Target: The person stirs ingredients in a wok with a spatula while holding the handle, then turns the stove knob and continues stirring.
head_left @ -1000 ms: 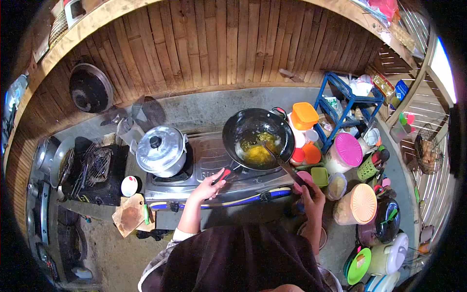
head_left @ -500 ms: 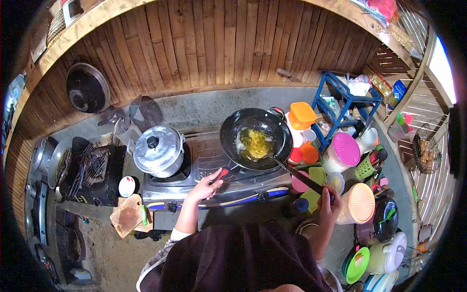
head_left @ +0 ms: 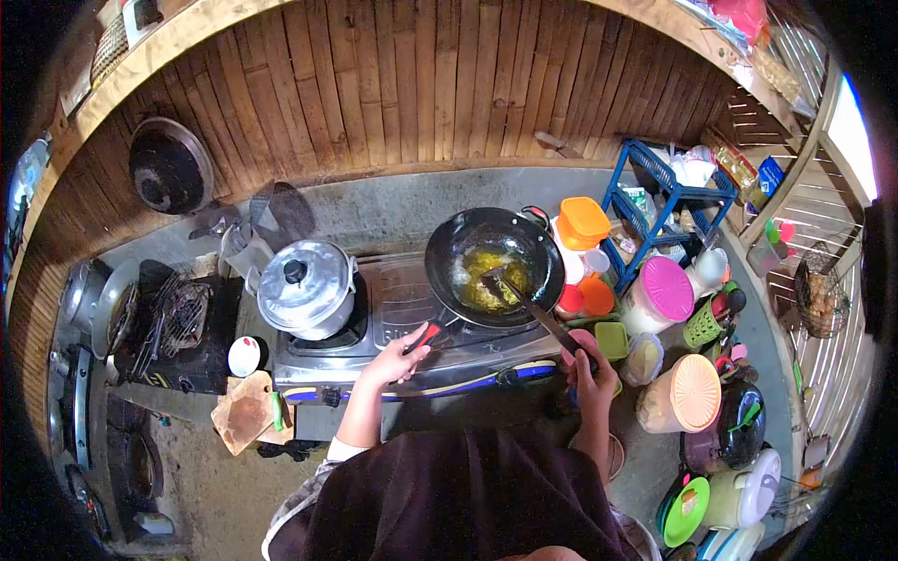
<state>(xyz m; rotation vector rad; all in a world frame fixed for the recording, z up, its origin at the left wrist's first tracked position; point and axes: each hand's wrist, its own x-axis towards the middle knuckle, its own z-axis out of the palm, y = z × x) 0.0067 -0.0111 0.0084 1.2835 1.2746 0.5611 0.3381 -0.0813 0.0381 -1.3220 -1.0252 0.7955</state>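
A black wok [head_left: 458, 234] sits on the right side of the stove [head_left: 402, 280], with yellow food in oil [head_left: 491, 280] in its bottom. My left hand [head_left: 398, 363] is closed around the wok's red and black handle [head_left: 426, 338]. In my right hand [head_left: 593, 376] is the dark handle of a long spatula [head_left: 547, 323], whose blade rests in the food near the middle of the wok. A lidded silver pot [head_left: 307, 290] stands on the left side of the stove.
Right of the wok stand an orange container [head_left: 583, 222], a pink-lidded tub [head_left: 659, 292], a peach-lidded tub [head_left: 687, 393] and a blue rack [head_left: 666, 192]. Left of the stove are a grill [head_left: 182, 313], a red and white object [head_left: 244, 356] and a cutting board [head_left: 245, 416].
My right hand has moved left with the spatula, and its blade has gone from the wok's near edge into the food. My left hand stays on the wok handle.
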